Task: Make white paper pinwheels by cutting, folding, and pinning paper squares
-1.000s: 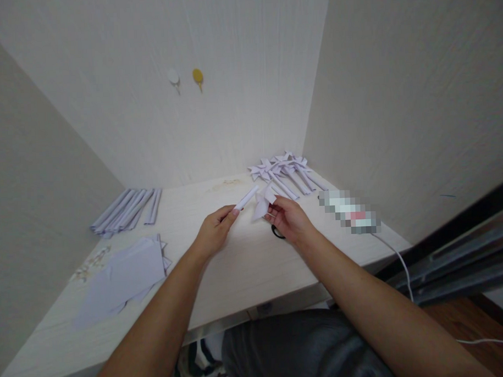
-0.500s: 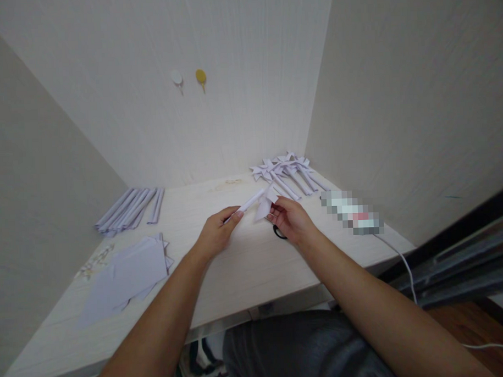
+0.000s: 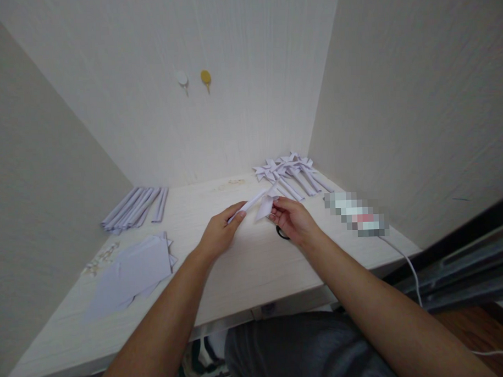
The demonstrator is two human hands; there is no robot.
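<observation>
My left hand (image 3: 220, 232) pinches a white rolled paper stick (image 3: 254, 200) that slants up to the right over the desk. My right hand (image 3: 291, 219) holds a small folded white paper pinwheel head (image 3: 265, 207) by its lower edge. The stick's far end meets the folded piece between my two hands. A small black ring-shaped object (image 3: 283, 234) lies on the desk under my right hand, mostly hidden.
Several finished paper pinwheels (image 3: 290, 170) lie at the back right corner. A row of rolled paper sticks (image 3: 134, 206) lies back left, flat paper sheets (image 3: 133, 269) front left. A blurred object with a white cable (image 3: 400, 255) sits right. Walls enclose the light wooden desk (image 3: 246, 271).
The stick's tip has moved right to meet the folded piece in my right hand. Both hands have stayed close together above the middle of the desk.
</observation>
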